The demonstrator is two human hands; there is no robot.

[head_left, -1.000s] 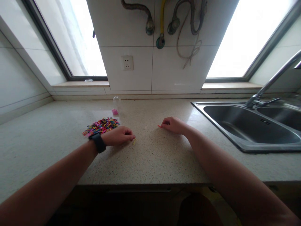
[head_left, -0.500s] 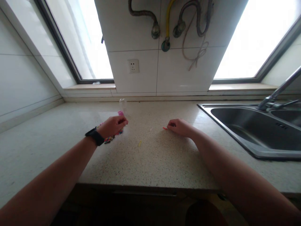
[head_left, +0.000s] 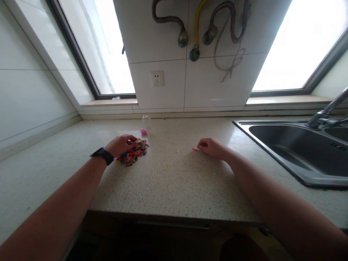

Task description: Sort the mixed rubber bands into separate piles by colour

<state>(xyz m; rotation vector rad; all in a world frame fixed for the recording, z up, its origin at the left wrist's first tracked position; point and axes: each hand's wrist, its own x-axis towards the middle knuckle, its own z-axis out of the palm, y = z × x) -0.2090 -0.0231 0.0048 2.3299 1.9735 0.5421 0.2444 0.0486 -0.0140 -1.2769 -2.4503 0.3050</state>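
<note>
My left hand (head_left: pixel 123 144) is at the left side of a heap of small multicoloured rubber bands (head_left: pixel 137 151). Its fingers are curled, with thumb and index tips brought together at the heap's upper edge; what they pinch is too small to make out. On the right, my right hand (head_left: pixel 211 148) rests low over the counter (head_left: pixel 187 192), fingers curled. A small red rubber band (head_left: pixel 194 149) sticks out at its fingertips. Between the hands lie a small yellow band (head_left: pixel 165 166) and a faint pale one (head_left: pixel 178 150).
Behind the heap stand a clear plastic bottle (head_left: pixel 146 122) and a small pink piece (head_left: pixel 143 132). A steel sink (head_left: pixel 274 152) with a faucet (head_left: pixel 323 112) is set in at the right. Pipes and a socket (head_left: pixel 157 78) are on the tiled wall.
My left hand has moved left and back over the heap, uncovering more of the bands. The right hand stays in place by the red band. The whole view has shifted slightly.
</note>
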